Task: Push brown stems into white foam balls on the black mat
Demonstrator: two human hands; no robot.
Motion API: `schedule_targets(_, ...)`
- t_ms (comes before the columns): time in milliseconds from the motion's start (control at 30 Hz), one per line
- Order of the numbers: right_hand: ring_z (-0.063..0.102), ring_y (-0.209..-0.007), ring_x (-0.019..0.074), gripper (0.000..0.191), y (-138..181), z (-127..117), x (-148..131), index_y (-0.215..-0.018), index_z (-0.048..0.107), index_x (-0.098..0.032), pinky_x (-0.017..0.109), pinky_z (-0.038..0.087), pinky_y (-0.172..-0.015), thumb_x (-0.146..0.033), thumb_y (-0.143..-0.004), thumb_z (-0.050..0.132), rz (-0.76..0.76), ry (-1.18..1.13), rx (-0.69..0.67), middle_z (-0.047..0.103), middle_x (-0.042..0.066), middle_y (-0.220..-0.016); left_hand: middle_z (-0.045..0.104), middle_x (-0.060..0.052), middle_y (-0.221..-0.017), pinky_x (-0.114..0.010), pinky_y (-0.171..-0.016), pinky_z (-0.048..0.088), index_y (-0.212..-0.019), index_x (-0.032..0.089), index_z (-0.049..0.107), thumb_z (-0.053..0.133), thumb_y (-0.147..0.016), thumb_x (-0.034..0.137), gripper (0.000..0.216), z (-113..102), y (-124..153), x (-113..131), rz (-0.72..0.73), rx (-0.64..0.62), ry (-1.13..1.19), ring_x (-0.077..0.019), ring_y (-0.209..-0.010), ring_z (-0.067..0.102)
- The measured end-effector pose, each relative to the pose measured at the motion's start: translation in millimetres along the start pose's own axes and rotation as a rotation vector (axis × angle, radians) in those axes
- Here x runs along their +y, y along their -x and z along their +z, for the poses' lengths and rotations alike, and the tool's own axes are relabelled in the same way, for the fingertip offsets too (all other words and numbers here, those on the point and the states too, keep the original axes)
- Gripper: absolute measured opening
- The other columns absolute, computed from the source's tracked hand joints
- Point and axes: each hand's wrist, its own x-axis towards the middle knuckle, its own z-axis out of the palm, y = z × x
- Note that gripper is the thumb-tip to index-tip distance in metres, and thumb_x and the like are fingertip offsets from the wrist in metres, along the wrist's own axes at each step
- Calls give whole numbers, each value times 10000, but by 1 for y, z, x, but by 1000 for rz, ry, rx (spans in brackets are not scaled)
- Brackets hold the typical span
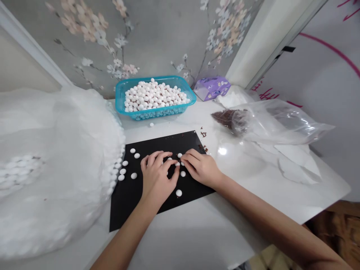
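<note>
A teal basket (120, 98) is pictured at twelve o'clock on a white table (197, 232), flanked by a purple tissue pack (211, 87) at one, a clear plastic bag (281, 122) at two and a white sack (56, 168) at nine.

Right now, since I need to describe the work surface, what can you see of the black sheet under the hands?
The black sheet is a thin, flat, matte rectangle lying askew on the white table. The left hand and right hand rest on it among scattered white beads. Its left edge meets the white bag.
</note>
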Motion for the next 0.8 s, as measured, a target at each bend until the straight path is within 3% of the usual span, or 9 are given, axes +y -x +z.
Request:
schedule_targets(433,576,-658,111,236,0,-1,-4,-876,605,-132,210,425,-519,-159,-906,372,-74,-25,-46,597,59,-819,687,-20,-984,-472,-886,336,-771,245,664,623,-762,225,47,0,0,0,3,-2,29,-259,-1022,544)
schedule_targets(667,535,-602,117,264,-4,-9,-3,-914,586,-91,233,408,-483,-84,-898,322,-228,85,-176,551,66,-802,698,-14,-949,-467,-869,341,-746,246,664,624,-770,213,57,1,-2,-2,7,1,46,-249,-989,562)
schedule_targets(800,545,-647,130,270,-8,-9,0,-990,564,-97,242,405,-487,-53,-878,322,-292,172,-248,560,85,-899,699,-16,-950,-467,-863,338,-726,244,658,631,-764,208,59,1,-1,-3,9,-11,51,-252,-987,562)
